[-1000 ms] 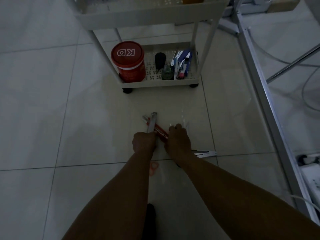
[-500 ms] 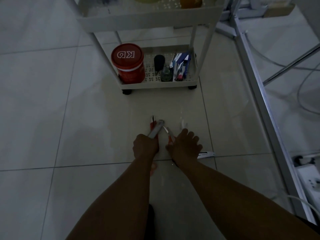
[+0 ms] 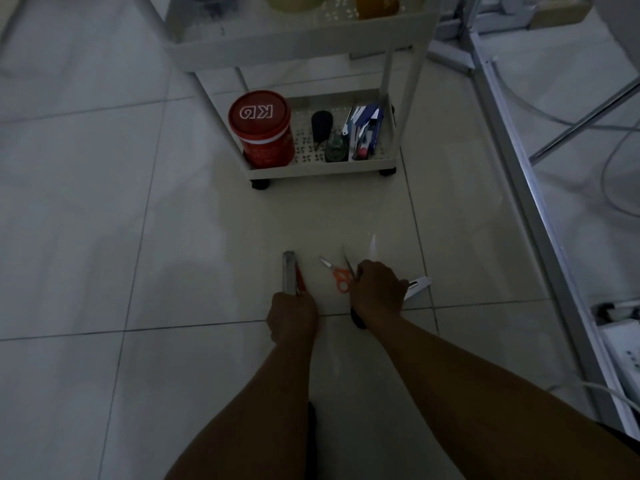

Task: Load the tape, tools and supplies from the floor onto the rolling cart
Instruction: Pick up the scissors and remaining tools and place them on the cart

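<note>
My left hand (image 3: 292, 315) is closed around a grey utility knife (image 3: 288, 271) with a red tool beside it, both pointing away from me over the floor. My right hand (image 3: 379, 292) is closed on a bundle of tools: orange-handled scissors (image 3: 337, 273) stick out to the left, a thin metal blade points forward, and a white-ended tool (image 3: 417, 285) pokes out to the right. The white rolling cart (image 3: 320, 169) stands ahead. Its bottom shelf holds a red canister (image 3: 259, 128), a dark bottle and blue-and-white packets (image 3: 365, 128).
A metal rack frame (image 3: 519, 174) runs along the right with cables behind it. A white power strip (image 3: 623, 344) lies at the right edge. The cart's upper shelf (image 3: 294, 46) carries yellow and orange containers. Pale floor tiles spread to the left.
Both hands have drawn apart. The left hand's knife now points straight ahead. The right hand has closed over the scissors and other tools, lifting them off the floor.
</note>
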The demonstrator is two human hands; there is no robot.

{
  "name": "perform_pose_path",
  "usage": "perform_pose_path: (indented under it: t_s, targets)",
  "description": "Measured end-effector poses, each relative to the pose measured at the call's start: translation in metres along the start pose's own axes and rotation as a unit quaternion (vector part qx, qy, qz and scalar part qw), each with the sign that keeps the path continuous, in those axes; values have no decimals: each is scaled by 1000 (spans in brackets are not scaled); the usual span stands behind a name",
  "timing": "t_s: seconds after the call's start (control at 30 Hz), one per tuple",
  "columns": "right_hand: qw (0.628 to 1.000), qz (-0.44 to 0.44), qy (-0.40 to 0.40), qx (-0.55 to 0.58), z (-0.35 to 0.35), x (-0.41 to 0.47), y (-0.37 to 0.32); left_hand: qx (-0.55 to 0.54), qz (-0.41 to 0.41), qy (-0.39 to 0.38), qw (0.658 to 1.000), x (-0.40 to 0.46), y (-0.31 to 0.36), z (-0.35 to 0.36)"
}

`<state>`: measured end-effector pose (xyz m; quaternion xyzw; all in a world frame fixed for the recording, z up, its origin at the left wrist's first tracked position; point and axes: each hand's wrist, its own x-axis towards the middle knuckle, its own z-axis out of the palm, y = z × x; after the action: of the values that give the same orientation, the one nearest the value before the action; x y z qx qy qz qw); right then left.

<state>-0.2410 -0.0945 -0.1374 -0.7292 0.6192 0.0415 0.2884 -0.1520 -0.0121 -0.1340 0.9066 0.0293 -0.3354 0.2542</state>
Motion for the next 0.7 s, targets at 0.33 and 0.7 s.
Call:
perform_pose_path:
  t_s: [0.33,0.7]
  targets:
    - [941,228,112,225,-17,3,7,122,-62,18,990,-3,5,9]
    - [946,241,98,191,-10,5,22,76,40,45,995,2,9,15]
